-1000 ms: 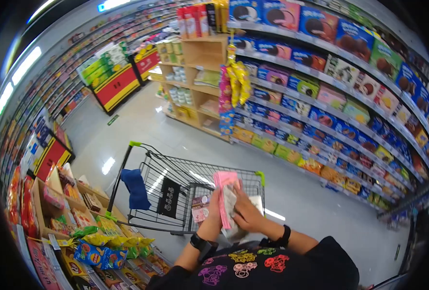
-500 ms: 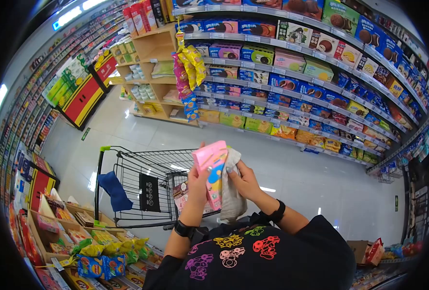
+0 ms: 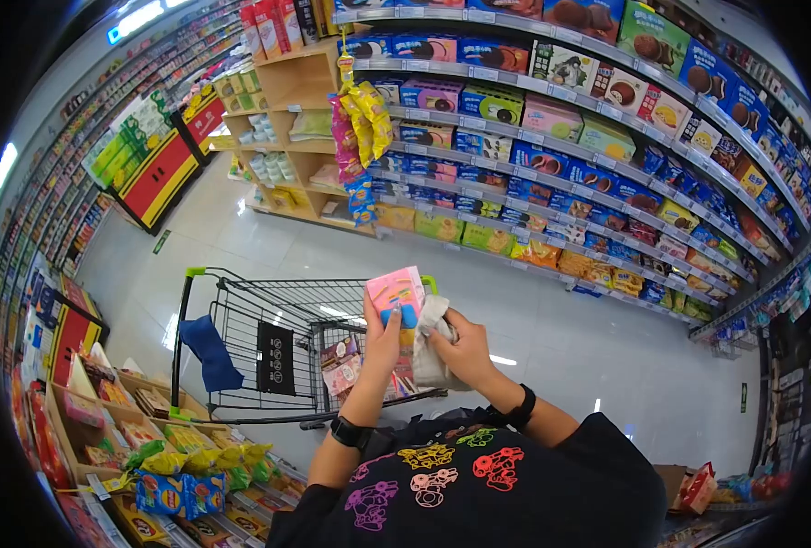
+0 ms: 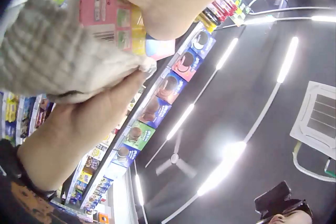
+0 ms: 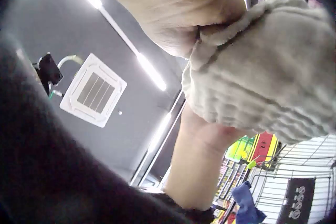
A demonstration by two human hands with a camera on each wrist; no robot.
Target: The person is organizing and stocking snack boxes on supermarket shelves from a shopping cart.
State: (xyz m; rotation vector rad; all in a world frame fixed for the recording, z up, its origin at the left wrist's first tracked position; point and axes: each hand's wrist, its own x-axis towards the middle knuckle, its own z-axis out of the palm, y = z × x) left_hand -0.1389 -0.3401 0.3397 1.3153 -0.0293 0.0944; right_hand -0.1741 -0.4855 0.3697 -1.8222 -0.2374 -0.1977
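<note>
In the head view my left hand (image 3: 381, 342) grips a pink box (image 3: 394, 286) with a blue patch on its face, the thumb lying over that face. The left wrist view shows a barcode on another side of the box (image 4: 100, 11). Just to the right, my right hand (image 3: 466, 349) holds a bunched beige-grey cloth (image 3: 434, 352) close against the box. Faint checks show on the cloth (image 4: 58, 45) in the left wrist view. In the right wrist view the cloth (image 5: 262, 71) covers most of the fingers. Both hands are over the cart's near right end.
A black wire shopping cart (image 3: 275, 358) stands ahead, a dark blue cloth (image 3: 209, 354) over its handle side and a pink-and-brown pack (image 3: 339, 367) inside. Shelves of boxed biscuits (image 3: 551, 169) line the right. Hanging chip bags (image 3: 181, 494) and a snack display (image 3: 140, 402) flank the lower left.
The head view has swung right. The pink box, edge-on against the cloth a second ago, has come apart from it and turned its face up. The right hand keeps the cloth bunched beside it.
</note>
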